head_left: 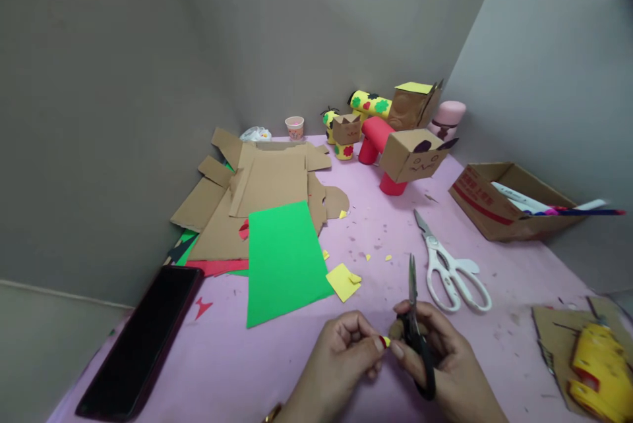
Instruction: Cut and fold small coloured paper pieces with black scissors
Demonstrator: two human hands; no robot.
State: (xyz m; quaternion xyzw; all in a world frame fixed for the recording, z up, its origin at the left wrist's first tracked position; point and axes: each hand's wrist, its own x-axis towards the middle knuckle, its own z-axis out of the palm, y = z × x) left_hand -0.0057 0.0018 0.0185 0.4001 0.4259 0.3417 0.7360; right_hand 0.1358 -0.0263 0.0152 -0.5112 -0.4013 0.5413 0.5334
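My left hand is closed in a pinch on a tiny yellow paper scrap at its fingertips. My right hand is wrapped around the black handles of small dark scissors, whose blades point up and away from me. The two hands meet low in the view over the pink table cover. A green paper sheet lies just left of the hands, with a yellow paper piece beside it. White-handled scissors lie on the table to the right of the dark ones.
A black phone lies at the left edge. Flat cardboard pieces are piled behind the green sheet. Cardboard animal figures stand at the back. A cardboard box holds markers at right. A yellow glue gun rests at the near right.
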